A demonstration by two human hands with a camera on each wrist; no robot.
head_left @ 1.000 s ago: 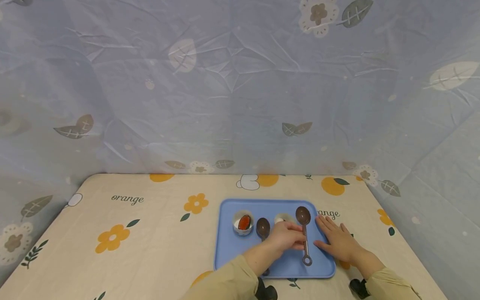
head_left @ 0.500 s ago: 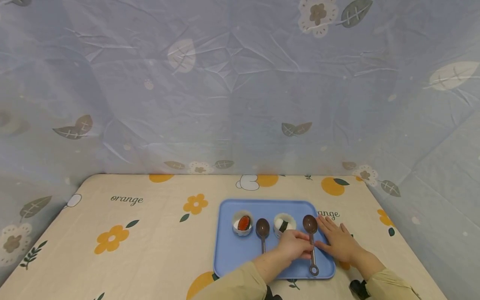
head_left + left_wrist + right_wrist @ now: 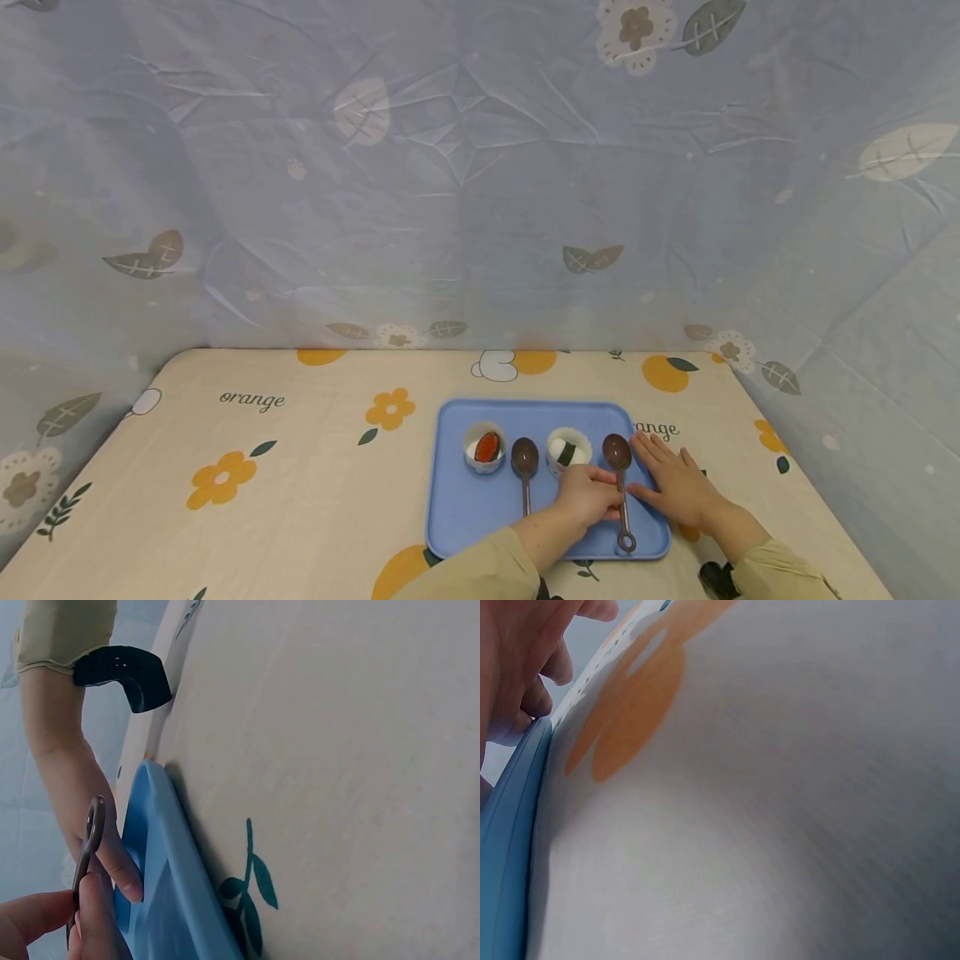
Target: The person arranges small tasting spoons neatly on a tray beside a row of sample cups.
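Note:
My left hand (image 3: 587,495) pinches the handle of a brown spoon (image 3: 617,452) over the right side of a blue tray (image 3: 468,527). In the left wrist view, the thumb and fingers hold that spoon's ringed handle (image 3: 94,825). My right hand (image 3: 681,489) rests at the tray's right edge, fingers spread and fairly straight. Just beyond my left hand stands a small white cup (image 3: 583,442) with a white piece wrapped in a dark strip, like a rice ball. Another brown spoon (image 3: 525,457) lies left of it, its handle end hidden behind my left forearm.
A second white cup (image 3: 474,439), holding an orange-red piece with a dark edge, stands at the tray's left. A cream cloth with orange prints (image 3: 322,467) covers the table. A pale blue curtain (image 3: 420,208) hangs behind and at the sides.
My left hand has carried the spoon right and toward me, then slightly back left. The right cup's contents have come into view. My right hand has stayed at the tray edge.

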